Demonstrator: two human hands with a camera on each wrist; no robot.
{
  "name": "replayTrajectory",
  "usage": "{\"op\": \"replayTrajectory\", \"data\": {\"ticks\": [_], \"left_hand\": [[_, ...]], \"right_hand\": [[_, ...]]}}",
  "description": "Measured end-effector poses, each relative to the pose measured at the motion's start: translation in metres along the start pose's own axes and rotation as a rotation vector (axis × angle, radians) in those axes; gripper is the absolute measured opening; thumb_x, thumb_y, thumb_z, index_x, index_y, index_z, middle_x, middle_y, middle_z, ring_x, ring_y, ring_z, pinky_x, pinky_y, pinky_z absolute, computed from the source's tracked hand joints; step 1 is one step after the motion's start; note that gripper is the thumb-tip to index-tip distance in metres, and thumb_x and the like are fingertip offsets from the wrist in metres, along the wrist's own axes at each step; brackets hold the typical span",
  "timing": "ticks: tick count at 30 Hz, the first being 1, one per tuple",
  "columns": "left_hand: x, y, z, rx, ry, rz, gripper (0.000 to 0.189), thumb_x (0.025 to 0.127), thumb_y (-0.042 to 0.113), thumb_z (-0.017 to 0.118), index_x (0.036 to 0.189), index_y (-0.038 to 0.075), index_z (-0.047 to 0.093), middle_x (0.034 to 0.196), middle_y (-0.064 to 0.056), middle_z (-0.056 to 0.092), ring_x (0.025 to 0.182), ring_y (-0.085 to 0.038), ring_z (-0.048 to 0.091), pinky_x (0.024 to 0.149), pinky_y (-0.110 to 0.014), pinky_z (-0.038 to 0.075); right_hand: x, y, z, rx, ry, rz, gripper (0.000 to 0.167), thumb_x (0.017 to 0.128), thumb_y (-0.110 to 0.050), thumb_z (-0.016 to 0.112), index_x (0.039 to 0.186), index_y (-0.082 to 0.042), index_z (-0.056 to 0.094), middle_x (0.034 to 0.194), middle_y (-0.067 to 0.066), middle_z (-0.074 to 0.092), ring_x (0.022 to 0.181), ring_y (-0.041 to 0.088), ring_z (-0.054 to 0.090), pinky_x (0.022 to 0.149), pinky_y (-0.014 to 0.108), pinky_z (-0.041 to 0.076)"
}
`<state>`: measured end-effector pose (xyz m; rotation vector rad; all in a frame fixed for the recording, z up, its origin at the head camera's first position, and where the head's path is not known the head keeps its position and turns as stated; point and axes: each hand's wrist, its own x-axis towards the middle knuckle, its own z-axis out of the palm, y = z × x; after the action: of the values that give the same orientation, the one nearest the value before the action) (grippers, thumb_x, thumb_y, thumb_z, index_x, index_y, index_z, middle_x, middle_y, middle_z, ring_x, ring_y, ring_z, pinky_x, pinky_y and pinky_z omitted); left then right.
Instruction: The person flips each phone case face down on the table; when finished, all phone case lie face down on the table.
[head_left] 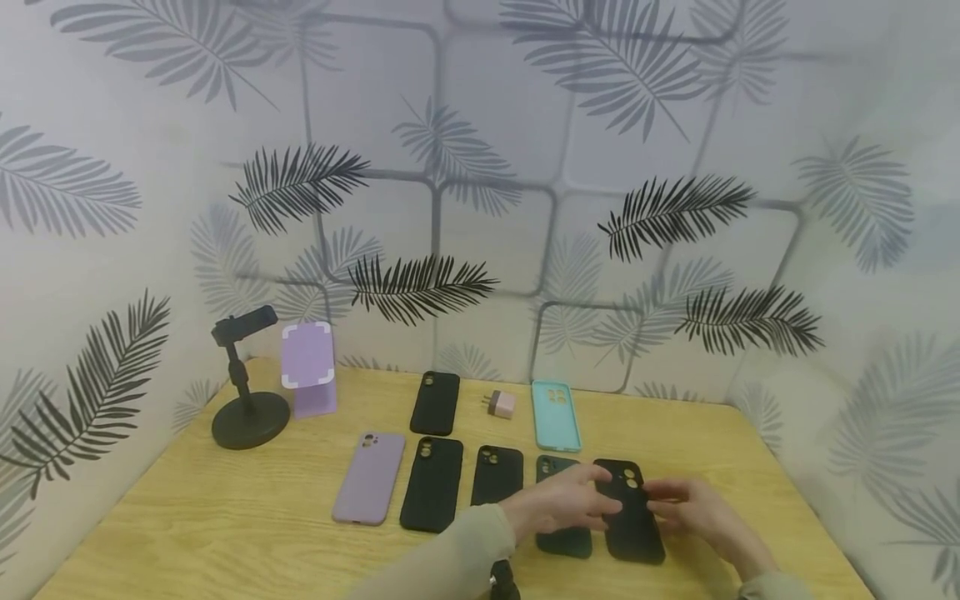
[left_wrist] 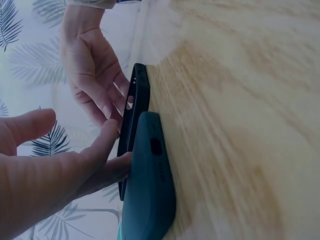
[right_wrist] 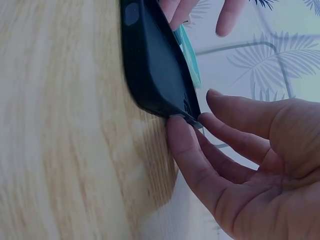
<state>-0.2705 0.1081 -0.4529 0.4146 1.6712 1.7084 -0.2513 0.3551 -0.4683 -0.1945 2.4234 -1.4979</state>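
Note:
A black phone case (head_left: pixel 632 529) lies hollow side up on the table at the right, between my two hands. My left hand (head_left: pixel 564 500) reaches across a dark green phone case (head_left: pixel 564 543), its fingers extended to the black case's left edge. At the opposite edge is my right hand (head_left: pixel 696 515), with fingers loosely bent and fingertips touching the side. In the right wrist view, the thumb of the right hand (right_wrist: pixel 245 160) stands apart from the black case (right_wrist: pixel 152 65). The dark green case (left_wrist: pixel 147 185) partly hides the black case in the left wrist view.
More black phone cases (head_left: pixel 432 485) and a lilac case (head_left: pixel 369 479) lie to the left. Behind them are a turquoise case (head_left: pixel 557 429), a pink charger plug (head_left: pixel 502 404), a purple stand (head_left: pixel 309 358) and a black stand (head_left: pixel 251 419). A patterned wall (head_left: pixel 495 233) borders the table.

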Motion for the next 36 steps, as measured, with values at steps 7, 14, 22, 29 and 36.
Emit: {"op": "replayTrajectory", "data": {"ticks": [7,14,22,29,36], "left_hand": [[0.001,-0.001,0.006,-0.100,0.108,0.005,0.063,0.090,-0.004,0.065,0.145,-0.006,0.034,0.124,-0.031,0.050,0.115,-0.046,0.057,0.090,-0.045,0.057],[0.000,-0.002,0.007,-0.097,0.190,0.023,0.054,0.091,-0.002,0.063,0.139,-0.004,0.040,0.104,-0.015,0.059,0.090,-0.027,0.065,0.086,-0.041,0.059],[0.003,-0.005,0.007,-0.091,0.183,0.047,0.037,0.092,-0.003,0.059,0.128,-0.005,0.051,0.107,-0.016,0.068,0.090,-0.023,0.067,0.085,-0.040,0.059],[0.005,-0.004,0.009,-0.104,0.189,0.063,0.043,0.093,-0.002,0.059,0.135,-0.004,0.051,0.119,-0.019,0.065,0.103,-0.030,0.067,0.088,-0.046,0.058],[0.004,-0.005,0.010,-0.186,0.165,0.056,0.052,0.093,-0.004,0.059,0.141,0.006,0.044,0.126,-0.023,0.057,0.111,-0.038,0.063,0.089,-0.056,0.055]], "right_hand": [[-0.002,0.001,0.001,0.022,0.012,0.009,0.048,0.095,-0.010,0.063,0.132,0.018,0.048,0.132,0.035,0.053,0.111,0.033,0.064,0.086,0.039,0.059],[-0.002,-0.003,0.005,0.083,-0.005,0.005,0.049,0.098,-0.015,0.060,0.132,0.017,0.048,0.133,0.032,0.055,0.110,0.026,0.065,0.088,0.039,0.059],[0.000,-0.006,0.009,0.118,-0.030,-0.005,0.052,0.100,-0.020,0.058,0.134,0.018,0.047,0.130,0.029,0.058,0.108,0.023,0.066,0.088,0.037,0.058],[0.002,-0.007,0.012,0.189,-0.076,0.001,0.056,0.101,-0.019,0.055,0.136,0.022,0.039,0.129,0.027,0.060,0.110,0.020,0.065,0.092,0.041,0.057],[0.001,-0.014,0.016,0.209,-0.098,0.021,0.061,0.103,-0.027,0.052,0.139,0.020,0.037,0.137,0.033,0.050,0.121,0.029,0.059,0.095,0.045,0.055]]}}
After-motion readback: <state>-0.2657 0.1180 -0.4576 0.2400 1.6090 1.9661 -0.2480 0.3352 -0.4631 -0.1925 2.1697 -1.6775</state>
